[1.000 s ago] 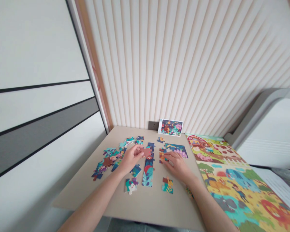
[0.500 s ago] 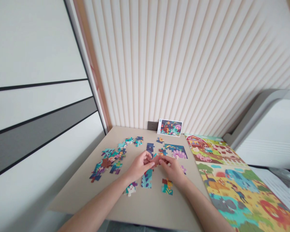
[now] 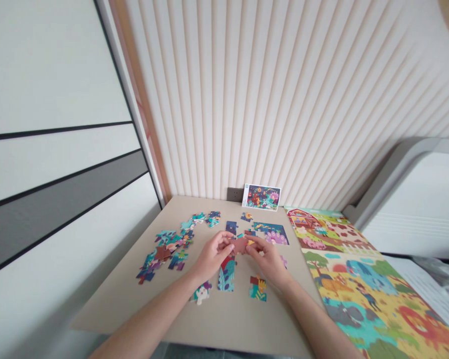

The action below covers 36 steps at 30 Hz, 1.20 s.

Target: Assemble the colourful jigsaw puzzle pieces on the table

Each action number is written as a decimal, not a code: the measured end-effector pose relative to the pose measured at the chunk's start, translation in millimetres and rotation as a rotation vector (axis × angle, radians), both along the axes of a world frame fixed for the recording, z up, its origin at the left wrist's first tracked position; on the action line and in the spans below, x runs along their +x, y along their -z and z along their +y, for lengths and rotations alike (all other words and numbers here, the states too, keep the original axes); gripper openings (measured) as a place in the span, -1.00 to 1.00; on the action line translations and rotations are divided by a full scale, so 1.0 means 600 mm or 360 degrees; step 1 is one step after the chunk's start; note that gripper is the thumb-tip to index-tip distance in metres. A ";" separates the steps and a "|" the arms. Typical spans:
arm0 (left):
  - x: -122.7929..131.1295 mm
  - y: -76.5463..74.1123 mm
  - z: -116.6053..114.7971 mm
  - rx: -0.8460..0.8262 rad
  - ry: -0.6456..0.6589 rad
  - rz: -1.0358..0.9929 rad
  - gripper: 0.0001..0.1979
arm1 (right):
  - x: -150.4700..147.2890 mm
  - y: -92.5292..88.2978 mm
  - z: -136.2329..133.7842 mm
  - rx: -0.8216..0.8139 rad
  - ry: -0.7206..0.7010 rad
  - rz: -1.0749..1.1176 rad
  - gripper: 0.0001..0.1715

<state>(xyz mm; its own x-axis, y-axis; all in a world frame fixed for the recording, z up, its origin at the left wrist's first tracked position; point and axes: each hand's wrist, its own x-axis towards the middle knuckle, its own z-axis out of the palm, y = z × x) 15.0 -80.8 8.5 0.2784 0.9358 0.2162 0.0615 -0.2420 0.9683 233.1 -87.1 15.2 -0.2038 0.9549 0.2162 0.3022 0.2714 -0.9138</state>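
A brown puzzle piece (image 3: 240, 245) is held just above the table between my two hands. My left hand (image 3: 216, 253) pinches its left side, and my right hand (image 3: 262, 254) grips its right side with thumb and fingers. Below the hands lies a joined teal strip of puzzle (image 3: 226, 276) with leaves. A dark blue piece (image 3: 231, 227) sits behind my left fingers, partly covered. Beyond my right hand is a joined corner section (image 3: 275, 235) with a purple shape. Nearer me lie a piece with a white figure (image 3: 201, 293) and a brown-and-teal piece (image 3: 258, 289).
Several loose pieces (image 3: 162, 253) are heaped on the left of the beige table (image 3: 134, 311). A picture card (image 3: 262, 197) leans against the ribbed wall by a socket (image 3: 235, 194). Finished farm (image 3: 325, 232) and animal (image 3: 374, 294) puzzles lie at the right.
The brown piece has turned slightly between my fingers and shows more of its face. Both hands stay in nearly the same place; the camera view has shifted a little.
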 end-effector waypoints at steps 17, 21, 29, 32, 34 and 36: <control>0.001 0.001 0.001 -0.0088 0.0090 -0.0170 -0.51 | 0.014 0.002 0.002 0.0281 0.0136 -0.0450 -0.72; 0.001 0.003 0.002 -0.0065 0.0100 -0.0115 -0.50 | 0.015 0.008 0.006 0.0335 0.0147 -0.0484 -0.73; 0.002 0.003 -0.002 -0.0054 0.0137 -0.0068 -0.57 | 0.034 -0.009 0.001 0.0400 -0.0149 -0.0610 -0.45; 0.006 0.003 -0.010 -0.0097 0.0243 -0.0065 -0.59 | 0.040 -0.022 -0.007 0.0324 -0.0261 -0.0711 -0.22; 0.007 0.003 -0.014 -0.0082 0.0283 0.0008 -0.60 | 0.042 -0.028 -0.009 0.0324 -0.0326 -0.0789 -0.29; 0.003 0.001 -0.013 0.0032 0.0229 0.0177 -0.59 | 0.044 -0.029 -0.007 0.0357 -0.0348 -0.0851 -0.38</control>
